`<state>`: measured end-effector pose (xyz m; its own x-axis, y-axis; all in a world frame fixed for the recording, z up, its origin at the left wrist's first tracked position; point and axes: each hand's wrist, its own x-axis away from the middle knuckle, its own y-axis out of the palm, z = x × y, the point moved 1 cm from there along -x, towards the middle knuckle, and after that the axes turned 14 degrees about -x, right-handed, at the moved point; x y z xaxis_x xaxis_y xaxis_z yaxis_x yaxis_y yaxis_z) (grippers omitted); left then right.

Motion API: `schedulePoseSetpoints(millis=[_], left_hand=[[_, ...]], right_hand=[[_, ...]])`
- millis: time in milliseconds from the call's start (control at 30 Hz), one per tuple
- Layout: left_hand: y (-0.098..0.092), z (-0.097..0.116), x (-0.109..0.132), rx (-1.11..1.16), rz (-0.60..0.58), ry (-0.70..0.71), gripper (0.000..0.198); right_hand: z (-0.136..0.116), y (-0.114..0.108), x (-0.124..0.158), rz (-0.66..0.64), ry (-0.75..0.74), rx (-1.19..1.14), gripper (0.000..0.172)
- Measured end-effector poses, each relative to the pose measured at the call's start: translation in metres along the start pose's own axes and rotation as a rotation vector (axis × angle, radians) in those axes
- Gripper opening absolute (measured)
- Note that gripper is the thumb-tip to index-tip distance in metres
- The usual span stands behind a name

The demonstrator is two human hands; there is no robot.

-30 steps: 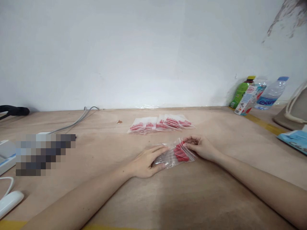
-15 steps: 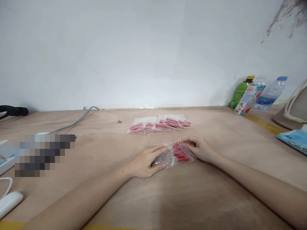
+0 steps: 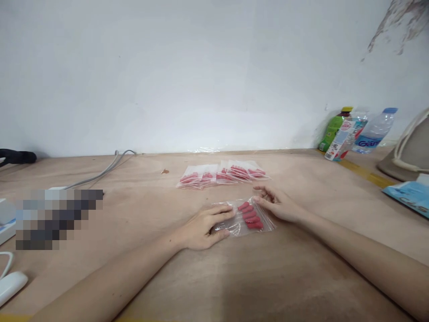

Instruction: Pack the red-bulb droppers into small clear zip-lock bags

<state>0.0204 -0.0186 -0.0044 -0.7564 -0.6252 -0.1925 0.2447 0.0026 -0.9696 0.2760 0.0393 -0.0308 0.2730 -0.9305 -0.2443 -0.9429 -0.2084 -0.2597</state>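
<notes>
A clear zip-lock bag (image 3: 238, 229) lies flat on the table, its zip edge toward the right. Inside it sit several small red pieces (image 3: 252, 216), lined up side by side near the zip end. My left hand (image 3: 206, 227) rests on the bag's left end with thumb and fingers spread. At the upper right corner of the bag is my right hand (image 3: 276, 203), its thumb close to the zip edge and its fingers apart; whether the thumb touches the plastic I cannot tell. Farther back lies an overlapping row of filled zip-lock bags (image 3: 223, 173) with red pieces inside.
Bottles (image 3: 372, 134) and a printed carton (image 3: 342, 138) stand at the back right by the wall. Nearer are a grey cap (image 3: 407, 150) and a blue packet (image 3: 407, 197). On the left are a cable (image 3: 100, 174), a blurred-out patch and a white mouse-like object (image 3: 13, 286).
My right hand has loosened from the bag's zip end, its fingers opening. The bag's right end and red pieces now lie flatter. My left hand stays on the bag.
</notes>
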Motion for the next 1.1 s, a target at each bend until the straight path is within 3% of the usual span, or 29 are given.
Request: schedulePoseSetpoints(millis=[133, 233, 300, 400, 533, 633, 733, 800, 900, 967, 1100], left_hand=[[0.003, -0.004, -0.002, -0.120, 0.018, -0.024, 0.045], [0.006, -0.016, -0.003, -0.276, 0.222, -0.220, 0.044], [0.006, -0.025, -0.003, -0.312, 0.355, -0.369, 0.036], [0.005, -0.031, -0.002, -0.259, 0.428, -0.455, 0.023], [0.003, -0.017, 0.000, -0.163, 0.346, -0.325, 0.032], [0.004, -0.008, 0.001, -0.147, 0.207, -0.213, 0.042], [0.007, -0.013, -0.003, -0.124, 0.109, -0.148, 0.040], [0.010, -0.021, -0.008, -0.123, 0.171, -0.175, 0.038], [0.009, -0.033, -0.013, -0.152, 0.421, -0.264, 0.030], [0.007, -0.035, -0.012, -0.131, 0.527, -0.250, 0.025], [0.001, -0.027, -0.003, -0.070, 0.431, -0.012, 0.036]], right_hand=[[0.000, 0.007, 0.003, -0.108, 0.043, 0.038, 0.034], [-0.010, 0.010, 0.008, -0.187, 0.105, -0.069, 0.030], [-0.019, 0.010, 0.013, -0.354, 0.128, -0.116, 0.031], [-0.028, 0.008, 0.018, -0.512, 0.088, -0.084, 0.034], [-0.029, 0.006, 0.021, -0.474, -0.149, 0.114, 0.047], [-0.027, 0.009, 0.023, -0.492, -0.393, 0.222, 0.041], [-0.023, 0.015, 0.024, -0.475, -0.557, 0.262, 0.037], [-0.019, 0.021, 0.024, -0.455, -0.612, 0.284, 0.037], [-0.013, 0.028, 0.020, -0.390, -0.652, 0.310, 0.038], [-0.010, 0.031, 0.016, -0.335, -0.684, 0.327, 0.037], [-0.008, 0.030, 0.007, -0.316, -0.807, 0.425, 0.035]])
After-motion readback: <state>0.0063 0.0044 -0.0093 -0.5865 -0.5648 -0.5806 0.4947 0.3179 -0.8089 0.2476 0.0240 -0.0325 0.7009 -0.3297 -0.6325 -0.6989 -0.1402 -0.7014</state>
